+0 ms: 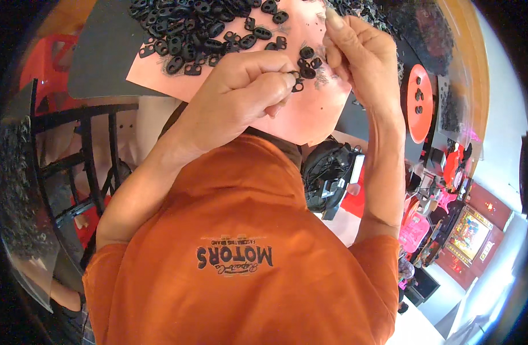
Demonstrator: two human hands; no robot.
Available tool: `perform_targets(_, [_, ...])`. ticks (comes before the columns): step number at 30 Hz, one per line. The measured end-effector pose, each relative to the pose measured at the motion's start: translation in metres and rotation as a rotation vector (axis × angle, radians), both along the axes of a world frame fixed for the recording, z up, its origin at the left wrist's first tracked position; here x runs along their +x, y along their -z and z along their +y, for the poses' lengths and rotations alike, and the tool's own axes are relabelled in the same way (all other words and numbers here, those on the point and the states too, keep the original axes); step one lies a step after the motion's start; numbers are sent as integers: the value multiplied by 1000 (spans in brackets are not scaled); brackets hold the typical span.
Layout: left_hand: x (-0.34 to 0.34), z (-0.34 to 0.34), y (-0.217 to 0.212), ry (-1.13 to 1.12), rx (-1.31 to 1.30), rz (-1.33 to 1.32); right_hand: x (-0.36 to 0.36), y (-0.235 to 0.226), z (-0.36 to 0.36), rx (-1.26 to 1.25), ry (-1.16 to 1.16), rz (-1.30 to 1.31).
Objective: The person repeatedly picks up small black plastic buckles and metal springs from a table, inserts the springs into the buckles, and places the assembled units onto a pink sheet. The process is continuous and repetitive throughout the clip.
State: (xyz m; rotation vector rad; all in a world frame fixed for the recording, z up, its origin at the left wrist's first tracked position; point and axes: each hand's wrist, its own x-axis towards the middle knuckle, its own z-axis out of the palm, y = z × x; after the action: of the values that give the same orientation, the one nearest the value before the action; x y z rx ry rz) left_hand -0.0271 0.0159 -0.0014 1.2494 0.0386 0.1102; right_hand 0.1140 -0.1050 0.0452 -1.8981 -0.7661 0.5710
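A pink sheet (310, 115) lies ahead of me with a heap of small black plastic pieces (189, 29) spread over its far part. My left hand (241, 95) is pinched shut on one small black piece (298, 86) just above the sheet. My right hand (359, 54) is close beside it, fingers curled and fingertips against two loose black pieces (308, 63); whether it grips one is hidden. My orange shirt (247, 247) fills the lower part of the view.
A dark grey mat (103, 57) lies under the pink sheet. At the right sits an orange round disc (420, 115) with a few black pieces. A black metal frame (86, 167) stands left, a black bundle (327, 175) below the sheet, and pink plastic furniture (414, 230) far right.
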Motion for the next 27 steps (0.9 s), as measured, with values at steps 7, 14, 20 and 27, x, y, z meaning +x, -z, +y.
perform_targets(7, [3,0,-1,5,29,-2,-23,-7,-6,-18,-23,56])
perform_targets(14, [3,0,2,10,56,-34,-33,-10,-8,-4,-100,20])
perform_targets(20, [3,-1,2,39,43,-25,-33,-6,-9,-40,-81,0])
perform_targets(27, [3,-1,4,61,18,-32,-36,1,-7,-9,-95,-28])
